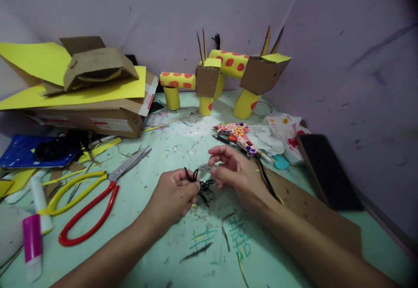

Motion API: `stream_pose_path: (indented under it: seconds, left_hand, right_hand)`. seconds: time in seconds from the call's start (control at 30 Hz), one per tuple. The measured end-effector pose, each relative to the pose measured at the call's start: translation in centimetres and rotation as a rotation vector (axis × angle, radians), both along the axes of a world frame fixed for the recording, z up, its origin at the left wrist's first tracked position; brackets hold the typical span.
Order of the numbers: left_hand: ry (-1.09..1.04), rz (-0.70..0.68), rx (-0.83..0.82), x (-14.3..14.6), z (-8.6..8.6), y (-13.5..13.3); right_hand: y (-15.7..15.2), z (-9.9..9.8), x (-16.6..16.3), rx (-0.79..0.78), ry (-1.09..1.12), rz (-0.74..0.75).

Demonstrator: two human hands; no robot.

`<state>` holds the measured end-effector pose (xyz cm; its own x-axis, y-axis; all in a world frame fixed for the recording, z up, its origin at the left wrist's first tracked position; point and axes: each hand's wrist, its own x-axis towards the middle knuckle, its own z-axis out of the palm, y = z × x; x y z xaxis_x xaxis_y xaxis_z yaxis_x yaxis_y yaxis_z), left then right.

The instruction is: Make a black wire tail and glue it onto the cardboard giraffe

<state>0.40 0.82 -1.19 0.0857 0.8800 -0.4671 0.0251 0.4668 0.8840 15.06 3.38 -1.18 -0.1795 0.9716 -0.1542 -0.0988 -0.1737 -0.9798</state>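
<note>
Between the thumb and fingers of my left hand point(178, 193) is a small bundle of black yarn point(205, 186), its loops and loose ends sticking out on both sides. My right hand point(233, 171) hovers just to the right of the bundle, fingers curled but apart, with nothing visible in it. Left of my hands lie open-bladed scissors point(112, 177) with one yellow and one red handle. Behind my right hand rests a flower-patterned glue gun point(240, 136), its black cord running down toward my wrist.
Two yellow, orange-spotted cardboard animals point(207, 81) point(261, 74) stand at the back. A cardboard box point(127, 120) with yellow sheets is at left. A black phone point(328, 170) and a flat cardboard piece point(313, 205) lie right. A purple glue tube point(32, 240) stands front left.
</note>
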Motion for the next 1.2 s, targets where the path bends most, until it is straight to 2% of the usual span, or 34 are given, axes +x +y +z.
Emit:
stream_pose_path:
  seconds: [0.13,0.3,0.43,0.53,0.6,0.67,0.8,0.97,1.2]
  left_hand:
    - [-0.018,-0.038,0.012,0.0,0.0,0.0]
    - [-0.041,0.026,-0.012,-0.3,-0.4,0.0]
    - [-0.069,0.047,-0.027,-0.2,-0.5,0.1]
    - [-0.058,0.049,-0.030,-0.1,-0.2,0.0]
    - [-0.034,0.010,-0.020,0.0,0.1,-0.1]
    - [0.001,-0.045,-0.006,0.1,0.3,-0.1]
    - [0.015,-0.088,-0.007,0.1,0.4,-0.1]
    - [-0.047,-0.042,-0.041,-0.2,-0.1,0.0]
    - [-0.099,-0.007,0.001,-0.5,-0.6,0.0]
  right_hand:
    - [-0.2,-0.4,-0.7,-0.090,-0.064,0.138]
    - [-0.1,-0.8,-0.6,-0.169,-0.017,0.206]
    - [0.1,-0.6,-0.3,-0.226,-0.076,0.309]
    - [0.3,-0.2,0.0,-0.167,-0.144,0.225]
    - [0.4,-0.1,0.1,-0.076,-0.175,0.153]
    - [0.3,0.0,0.2,-0.029,-0.175,0.142]
    - [0.1,-0.2,-0.3,-0.101,-0.168,0.147]
    - [0.2,0.0,-0.4,-0.126,-0.158,0.115]
    - [0.3,0.1,-0.1,-0.147,-0.112,0.121]
